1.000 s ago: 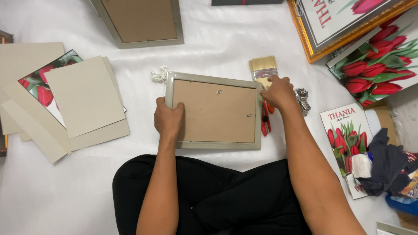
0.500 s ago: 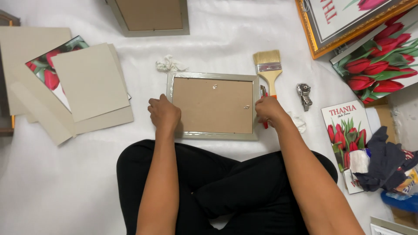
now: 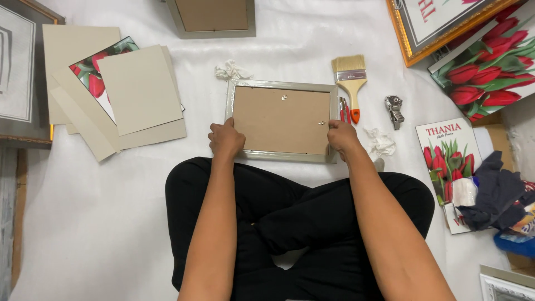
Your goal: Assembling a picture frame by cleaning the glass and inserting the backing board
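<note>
A small silver picture frame (image 3: 281, 85) lies face down on the white sheet in front of my crossed legs, its brown backing board up. My left hand (image 3: 225, 138) grips the frame's lower left corner. My right hand (image 3: 341, 136) grips its lower right edge, fingers on the backing near a small metal clip. A paintbrush (image 3: 351, 83) with an orange handle lies just right of the frame, beside red-handled pliers (image 3: 344, 110).
Beige mat boards and a tulip print (image 3: 114, 92) lie at left. Another face-down frame (image 3: 212, 19) sits at the top. A metal tool (image 3: 394, 107), crumpled tissues (image 3: 382, 142), tulip pictures (image 3: 448, 159) and dark cloths (image 3: 496, 192) crowd the right side.
My right hand came back from the paintbrush area to the frame's lower right edge. The left hand stayed on the lower left corner.
</note>
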